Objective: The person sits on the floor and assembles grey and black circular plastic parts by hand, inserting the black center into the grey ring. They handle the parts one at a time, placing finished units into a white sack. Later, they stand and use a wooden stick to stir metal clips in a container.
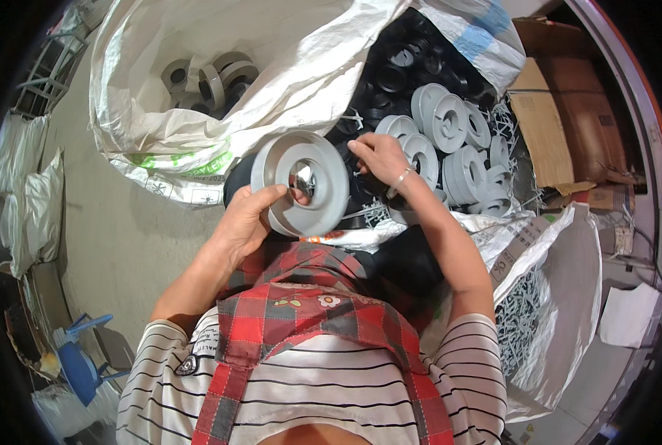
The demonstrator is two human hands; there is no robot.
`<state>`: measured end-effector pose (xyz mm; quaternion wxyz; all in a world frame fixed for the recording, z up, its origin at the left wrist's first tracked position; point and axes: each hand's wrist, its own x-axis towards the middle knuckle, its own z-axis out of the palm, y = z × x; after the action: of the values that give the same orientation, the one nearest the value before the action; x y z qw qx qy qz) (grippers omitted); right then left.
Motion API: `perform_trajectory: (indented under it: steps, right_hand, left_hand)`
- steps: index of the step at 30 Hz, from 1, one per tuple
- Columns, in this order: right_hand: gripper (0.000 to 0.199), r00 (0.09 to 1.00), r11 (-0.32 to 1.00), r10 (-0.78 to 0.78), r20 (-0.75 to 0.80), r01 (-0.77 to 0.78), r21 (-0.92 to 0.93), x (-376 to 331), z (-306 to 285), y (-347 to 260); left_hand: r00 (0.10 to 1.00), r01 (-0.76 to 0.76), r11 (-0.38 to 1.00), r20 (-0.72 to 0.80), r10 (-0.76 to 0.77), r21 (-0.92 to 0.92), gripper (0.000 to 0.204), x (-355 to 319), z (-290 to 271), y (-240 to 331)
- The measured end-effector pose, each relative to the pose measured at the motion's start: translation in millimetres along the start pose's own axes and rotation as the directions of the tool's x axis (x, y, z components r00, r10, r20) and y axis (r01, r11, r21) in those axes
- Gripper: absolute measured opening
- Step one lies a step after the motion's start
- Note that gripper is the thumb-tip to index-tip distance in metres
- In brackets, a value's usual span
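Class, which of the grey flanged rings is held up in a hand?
The grey flanged ring in the left hand, with a fingertip showing through its centre hole; the other grey rings lie in heaps.

The left hand (243, 219) is partly hidden behind the grey ring (334, 178). Whether anything is pinched by the right hand (385, 158) cannot be told. The large white sack (301, 78) is cut off by the upper edge.
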<state>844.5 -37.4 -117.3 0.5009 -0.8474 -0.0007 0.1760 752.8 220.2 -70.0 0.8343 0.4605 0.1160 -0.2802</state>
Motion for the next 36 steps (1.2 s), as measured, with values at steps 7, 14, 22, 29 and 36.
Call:
perform_trajectory:
  steps: [7,14,22,29,36]
  right_hand:
    - [0.021,0.974,0.534,-0.163,-0.157,-0.047,-0.844,105,49,62]
    - [0.024,0.996,0.814,-0.003,0.091,0.055,-0.578,36,24,-6]
    - [0.04,0.942,0.932,-0.332,-0.044,0.32,-0.17,-72,11,-38]
    - [0.068,0.827,0.667,-0.558,0.066,0.494,-0.557,-98,15,-61]
    - [0.068,0.792,0.613,-0.596,0.132,0.555,-0.562,-116,13,-57]
  left_hand:
    - [0.962,-0.151,0.982,-0.214,0.172,0.112,0.028,12,-4,1]
    - [0.934,-0.239,0.946,-0.215,0.286,0.22,0.039,29,-4,-15]
    - [0.986,-0.154,0.987,0.054,0.157,-0.055,0.041,32,29,-31]
    - [0.986,-0.101,0.993,0.139,0.091,0.065,0.041,11,25,-16]
    - [0.985,-0.009,1.0,0.17,0.008,0.008,0.039,0,36,-15]
